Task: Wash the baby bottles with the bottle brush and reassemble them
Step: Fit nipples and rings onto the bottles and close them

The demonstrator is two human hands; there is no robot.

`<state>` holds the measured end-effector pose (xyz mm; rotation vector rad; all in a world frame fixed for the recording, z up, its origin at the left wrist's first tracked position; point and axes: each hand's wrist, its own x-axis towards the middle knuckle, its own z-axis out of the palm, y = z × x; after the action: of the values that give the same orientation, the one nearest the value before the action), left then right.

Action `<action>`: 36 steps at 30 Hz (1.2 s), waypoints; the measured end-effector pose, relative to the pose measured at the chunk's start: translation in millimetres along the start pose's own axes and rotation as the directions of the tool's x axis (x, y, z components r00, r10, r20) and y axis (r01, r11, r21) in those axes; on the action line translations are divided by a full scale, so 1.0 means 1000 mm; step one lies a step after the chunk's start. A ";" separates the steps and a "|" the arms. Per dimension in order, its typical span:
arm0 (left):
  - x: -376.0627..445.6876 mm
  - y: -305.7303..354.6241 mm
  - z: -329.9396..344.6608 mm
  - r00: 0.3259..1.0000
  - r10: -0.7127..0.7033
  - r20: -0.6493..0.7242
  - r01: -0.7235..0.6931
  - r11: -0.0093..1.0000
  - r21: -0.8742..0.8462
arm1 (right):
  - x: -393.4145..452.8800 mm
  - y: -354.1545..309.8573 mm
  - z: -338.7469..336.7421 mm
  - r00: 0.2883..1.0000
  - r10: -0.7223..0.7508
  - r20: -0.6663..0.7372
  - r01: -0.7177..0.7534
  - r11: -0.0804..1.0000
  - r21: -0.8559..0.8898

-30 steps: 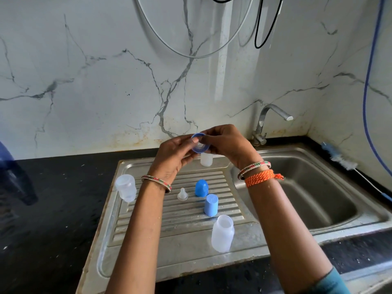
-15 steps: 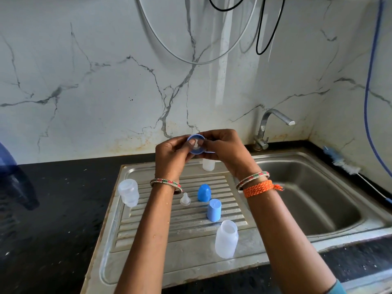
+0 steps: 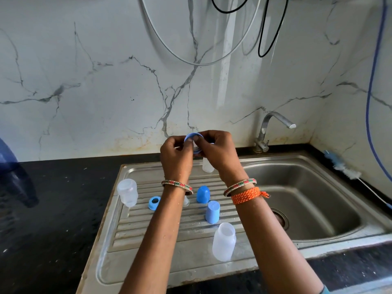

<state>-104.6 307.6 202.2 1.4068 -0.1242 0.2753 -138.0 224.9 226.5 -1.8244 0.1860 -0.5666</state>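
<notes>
We see both hands, left hand (image 3: 177, 158) and right hand (image 3: 218, 153), raised above the drainboard (image 3: 161, 228), fingers curled, pinching 1 blue collar ring (image 3: 192, 137) (light, stiff, probably wet and slippery), best gripped by its outer rim, we judge.

Steel drainboard (image 3: 135, 266) carries clear bottles (image 3: 224, 241), blue caps (image 3: 212, 212), ring (image 3: 153, 202).
</notes>
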 end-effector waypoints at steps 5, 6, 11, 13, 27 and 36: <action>0.002 0.011 -0.008 0.986 -0.060 0.158 0.078 0.991 -0.105 | -0.005 -0.010 -0.031 0.983 0.006 0.181 -0.024 0.995 0.093; 0.002 0.014 -0.010 0.975 -0.082 0.206 0.108 0.986 -0.123 | -0.005 -0.010 -0.034 0.983 -0.006 0.181 -0.005 0.998 0.065; -0.006 0.022 -0.013 0.966 -0.015 0.259 0.038 0.996 -0.085 | -0.001 -0.006 -0.034 0.996 -0.052 0.077 0.056 0.997 -0.056; -0.007 0.020 -0.009 0.983 0.028 0.184 -0.023 0.999 -0.029 | -0.003 -0.003 -0.026 0.996 -0.084 0.021 0.086 0.990 -0.111; -0.010 0.008 -0.003 0.988 0.134 0.071 -0.140 0.987 0.084 | -0.005 -0.003 -0.023 0.982 -0.188 0.011 0.181 0.926 -0.332; -0.011 0.011 -0.008 0.996 0.033 0.084 -0.031 0.999 -0.023 | -0.006 0.002 -0.028 0.997 -0.019 0.079 0.012 0.996 0.088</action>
<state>-118.1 315.6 208.3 1.3963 -0.2190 0.2408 -155.9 202.9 229.5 -1.7612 0.0917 -0.5049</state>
